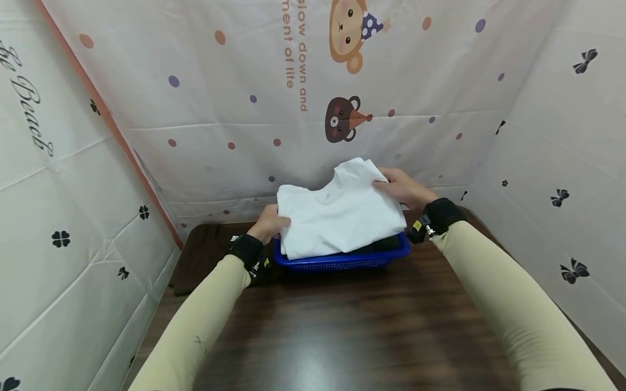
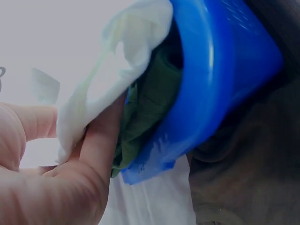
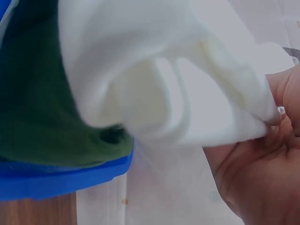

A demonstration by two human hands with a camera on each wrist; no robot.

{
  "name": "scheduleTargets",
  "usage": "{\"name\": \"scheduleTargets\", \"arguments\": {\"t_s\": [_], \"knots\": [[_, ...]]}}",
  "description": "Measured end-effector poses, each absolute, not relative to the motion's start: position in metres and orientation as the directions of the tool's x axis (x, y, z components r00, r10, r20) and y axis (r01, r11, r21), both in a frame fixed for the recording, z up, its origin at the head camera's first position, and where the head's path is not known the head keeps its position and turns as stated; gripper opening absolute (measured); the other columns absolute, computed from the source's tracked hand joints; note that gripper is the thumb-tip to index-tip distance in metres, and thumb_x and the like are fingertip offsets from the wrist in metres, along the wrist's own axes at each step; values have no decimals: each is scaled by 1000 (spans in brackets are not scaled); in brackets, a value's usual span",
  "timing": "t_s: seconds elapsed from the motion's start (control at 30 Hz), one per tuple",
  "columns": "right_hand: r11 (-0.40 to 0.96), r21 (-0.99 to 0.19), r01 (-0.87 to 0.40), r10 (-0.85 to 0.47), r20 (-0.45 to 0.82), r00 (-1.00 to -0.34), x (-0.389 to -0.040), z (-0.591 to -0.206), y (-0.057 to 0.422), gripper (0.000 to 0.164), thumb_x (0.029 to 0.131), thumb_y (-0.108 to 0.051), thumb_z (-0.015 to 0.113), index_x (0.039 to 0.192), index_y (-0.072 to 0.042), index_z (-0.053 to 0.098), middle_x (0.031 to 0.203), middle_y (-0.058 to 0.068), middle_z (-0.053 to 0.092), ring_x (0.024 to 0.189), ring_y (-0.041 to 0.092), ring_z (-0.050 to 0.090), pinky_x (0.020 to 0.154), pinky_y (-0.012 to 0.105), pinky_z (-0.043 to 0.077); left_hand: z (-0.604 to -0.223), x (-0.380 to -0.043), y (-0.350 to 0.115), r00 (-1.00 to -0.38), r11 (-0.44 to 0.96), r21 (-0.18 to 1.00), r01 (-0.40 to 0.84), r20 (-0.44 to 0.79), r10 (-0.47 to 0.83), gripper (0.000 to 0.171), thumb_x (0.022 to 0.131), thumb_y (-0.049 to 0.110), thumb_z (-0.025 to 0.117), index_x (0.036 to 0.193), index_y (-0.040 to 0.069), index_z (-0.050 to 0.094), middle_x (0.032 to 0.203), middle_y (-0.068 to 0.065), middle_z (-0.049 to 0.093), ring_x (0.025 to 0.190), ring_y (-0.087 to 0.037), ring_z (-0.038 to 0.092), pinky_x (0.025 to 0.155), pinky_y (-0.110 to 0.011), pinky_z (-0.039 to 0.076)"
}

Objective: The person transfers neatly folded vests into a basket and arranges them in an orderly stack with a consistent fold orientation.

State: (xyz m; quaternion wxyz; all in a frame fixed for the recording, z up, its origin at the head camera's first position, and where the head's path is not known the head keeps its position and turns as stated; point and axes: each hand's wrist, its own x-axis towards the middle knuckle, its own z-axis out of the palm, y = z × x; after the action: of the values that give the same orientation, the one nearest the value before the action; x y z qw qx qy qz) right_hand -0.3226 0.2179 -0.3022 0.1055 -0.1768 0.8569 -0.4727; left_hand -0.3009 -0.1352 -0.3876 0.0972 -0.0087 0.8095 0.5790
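Observation:
A folded white T-shirt (image 1: 342,214), its round neckline facing the back wall, lies over a blue plastic basket (image 1: 337,264). My left hand (image 1: 268,223) pinches the shirt's left edge between thumb and fingers. At the upper right, my right hand (image 1: 405,188) grips the other side, which is lifted higher. In the right wrist view the shirt's folded layers (image 3: 178,103) hang from the fingertips. Under the shirt, dark green cloth (image 3: 47,112) fills the basket; the left wrist view shows a fold of this green cloth (image 2: 150,89) against the blue rim (image 2: 201,70).
Dark brown folded cloth (image 1: 195,258) lies left of the basket on the brown wooden table (image 1: 342,331). A printed white curtain (image 1: 220,108) hangs right behind the basket, with more printed sheeting (image 1: 552,163) along the right side.

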Motion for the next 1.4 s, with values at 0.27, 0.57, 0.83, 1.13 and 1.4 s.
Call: {"name": "scheduleTargets", "arguments": {"t_s": [0.27, 0.57, 0.83, 1.13, 1.4], "knots": [[524, -829, -195, -399, -36, -916, -328, -300, 202, 45, 112, -20, 45, 154, -3, 43, 126, 25, 58, 93, 28, 66, 74, 38, 58, -397, -307, -133, -985, 494, 858, -142, -171, 14, 52, 94, -1, 55, 145, -5, 46, 140, -27, 52, 121, -40, 57, 87, -53, 59], [547, -816, -188, -383, -44, -923, -330, -307, 190, 44, 112, -21, 43, 151, -1, 45, 124, 25, 59, 97, 29, 64, 76, 36, 56, -404, -310, -132, -990, 500, 855, -135, -138, -30, 65, 92, -4, 59, 150, 2, 30, 134, -31, 49, 109, -41, 59, 73, -43, 61], [568, -795, -213, -397, -39, -917, -334, -314, 188, 41, 113, -22, 41, 147, 0, 49, 118, 23, 60, 92, 27, 64, 75, 34, 54, -407, -307, -133, -998, 571, 819, 57, 46, 34, 52, 89, -8, 61, 138, 9, 53, 119, -24, 60, 80, -28, 52, 65, -32, 46], [609, -768, -200, -380, -62, -923, -340, -325, 188, 43, 112, -24, 43, 149, -1, 49, 121, 23, 61, 95, 29, 63, 76, 36, 55, -405, -311, -134, -1000, 617, 787, 3, -7, 15, 31, 90, -4, 62, 117, 1, 76, 124, -25, 64, 53, -21, 63, 46, -32, 56], [640, -750, -168, -368, -107, -923, -336, -332, 193, 48, 112, -22, 41, 154, 1, 40, 131, 26, 57, 108, 35, 60, 87, 45, 54, -404, -314, -135, -999, 600, 799, -35, -40, -6, 32, 92, -2, 64, 122, 1, 75, 131, -24, 62, 58, -23, 65, 49, -32, 57]]}}
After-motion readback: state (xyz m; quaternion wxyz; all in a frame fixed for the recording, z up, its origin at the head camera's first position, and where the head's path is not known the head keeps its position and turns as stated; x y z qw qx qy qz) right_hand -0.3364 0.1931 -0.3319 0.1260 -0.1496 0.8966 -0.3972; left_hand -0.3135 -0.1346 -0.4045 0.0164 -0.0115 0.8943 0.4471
